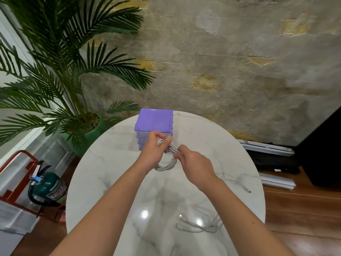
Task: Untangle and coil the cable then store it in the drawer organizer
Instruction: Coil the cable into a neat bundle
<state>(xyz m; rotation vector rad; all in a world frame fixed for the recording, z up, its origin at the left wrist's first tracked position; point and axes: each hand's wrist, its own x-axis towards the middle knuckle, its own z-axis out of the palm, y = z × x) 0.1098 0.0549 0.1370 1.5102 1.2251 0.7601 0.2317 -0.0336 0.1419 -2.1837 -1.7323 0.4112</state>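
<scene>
From the head view, two hands work over the round white counter (114, 174); the left hand (153, 150) has its fingers curled round the top of the coiled cable (167, 164), and the right hand (193, 167) pinches the same coil just beside it, at the side; so both hands are closed on the cable and neither is wide. The cable is a bundle of white loops held up between the hands, and its low loop hangs under them, close to the counter. The purple drawer organizer (154, 121) stands just past the left hand, and its drawers look closed.

I think the coiling is nearly done and the putting away is next. The loops could spring loose if one hand lets go to pull a drawer open, because then only one hand would hold the bundle. The coil might also be too fat for the drawer and catch on its edge. The loose cables (201, 225) lie near the right arm, on the near side; a sleeve or arm could drag them off the counter.

Counted: two hands; one coil in the hands; one organizer, with what look like three drawers; more loose cable on the counter, but I cannot tell how many pieces; one small plug (248, 190) lies out past the right wrist.
</scene>
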